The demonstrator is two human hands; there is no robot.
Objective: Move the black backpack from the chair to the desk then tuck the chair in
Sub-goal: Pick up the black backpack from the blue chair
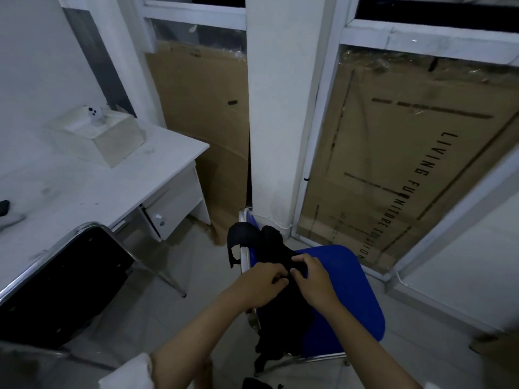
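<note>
Both hands on the backpack (283, 301), lower centre of frame. It sits on the blue chair (348, 293), slumped against the chrome frame on the seat's left edge, with a strap looped over the frame top just above. Left hand (262, 284) has fingers curled in, pinching black fabric near the bag's top. Right hand (311, 279) has fingers bent and pressed together, gripping the same fold; fingertips nearly touching the left's. Bag not lifted yet, so I'd call this the grab stage.

Risks from here:
- That strap over the frame could snag on the lift and drag or tip the chair
- The grip looks like loose fabric, not a handle, so the bag may sag or slip if it's heavy
- Loose straps at the bag's bottom hang below the seat edge and could catch the chair leg
- A black chair (64, 284) at lower left stands between the bag and the desk (92, 189), so the swing has to clear its back
- A box (112, 138) at upper left takes up part of the desk, and a dark item at the left edge takes a little more

Hard to tell:
- Black on black in dim light, so can't confirm whether a handle is inside the grip
- Bag's shape and zips unreadable
- Another black item is cut off at bottom centre, unclear what
- Dark item at left edge is cropped, unidentified
</note>
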